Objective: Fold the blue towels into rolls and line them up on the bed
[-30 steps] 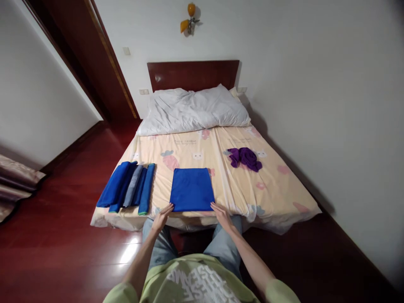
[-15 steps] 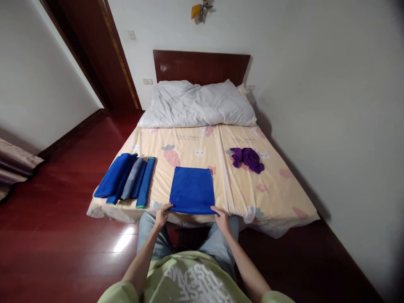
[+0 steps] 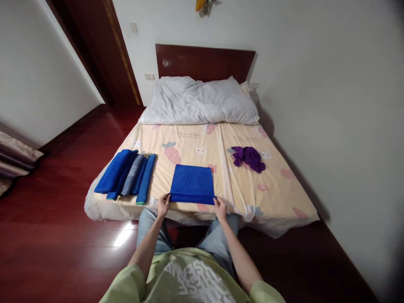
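A blue towel (image 3: pixel 192 179) lies flat near the foot of the bed, its near edge turned over into a narrow strip. My left hand (image 3: pixel 163 205) pinches the left end of that strip. At the opposite end, my right hand (image 3: pixel 220 208) grips the fold between thumb and fingers. Left of the towel rest several rolled or folded towels (image 3: pixel 116 173) in blue, side by side, with a grey-blue one (image 3: pixel 132 174) among them. A crumpled purple cloth (image 3: pixel 249 158) sits to the right, apart from both hands.
The bed (image 3: pixel 280 198) has a cream patterned sheet. White bedding (image 3: pixel 202 101) is heaped before the dark red headboard (image 3: pixel 205 62). A wall (image 3: pixel 341 105) runs along the right side, a door (image 3: pixel 94 46) stands at the back left, and a curtain (image 3: pixel 15 162) hangs far left.
The near edge of the blue towel has been folded over, away from me, making it shorter. Both hands have moved slightly forward with that edge. The view has tilted down a little.
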Tool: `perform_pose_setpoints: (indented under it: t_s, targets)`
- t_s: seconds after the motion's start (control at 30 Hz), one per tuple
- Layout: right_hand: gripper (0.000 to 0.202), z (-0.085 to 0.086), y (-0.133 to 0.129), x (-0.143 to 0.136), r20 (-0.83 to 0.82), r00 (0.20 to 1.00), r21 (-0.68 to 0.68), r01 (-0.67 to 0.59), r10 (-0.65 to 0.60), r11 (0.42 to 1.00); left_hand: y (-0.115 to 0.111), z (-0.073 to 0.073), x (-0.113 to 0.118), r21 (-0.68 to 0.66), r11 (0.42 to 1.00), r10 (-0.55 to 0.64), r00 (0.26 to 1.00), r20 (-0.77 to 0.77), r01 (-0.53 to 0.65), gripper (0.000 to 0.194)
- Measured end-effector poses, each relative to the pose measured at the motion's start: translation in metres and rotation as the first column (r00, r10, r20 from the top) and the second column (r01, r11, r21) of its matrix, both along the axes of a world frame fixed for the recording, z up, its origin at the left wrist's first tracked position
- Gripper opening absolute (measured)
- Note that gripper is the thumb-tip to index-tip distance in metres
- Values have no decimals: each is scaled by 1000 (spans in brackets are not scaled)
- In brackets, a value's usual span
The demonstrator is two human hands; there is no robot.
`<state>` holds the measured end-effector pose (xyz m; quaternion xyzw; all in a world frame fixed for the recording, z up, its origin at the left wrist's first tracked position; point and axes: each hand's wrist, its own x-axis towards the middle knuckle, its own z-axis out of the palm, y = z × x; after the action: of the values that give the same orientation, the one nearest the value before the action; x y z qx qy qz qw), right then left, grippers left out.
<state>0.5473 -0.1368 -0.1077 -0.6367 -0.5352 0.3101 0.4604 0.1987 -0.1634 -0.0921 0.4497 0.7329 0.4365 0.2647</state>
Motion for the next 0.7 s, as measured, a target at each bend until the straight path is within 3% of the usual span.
perform_pose_setpoints:
  t_s: [0.4, 0.7]
  targets:
    - [71, -4, 1, -9, 186, 978, -57, 102, -90, 993, 6, -3, 3, -18, 1000, -1, 992, -122, -1, 30]
    - [63, -9, 6, -11, 230, 967, -110, 142, -114, 984, 16, 0, -5, -154, 988, -39, 990, -136, 18, 32]
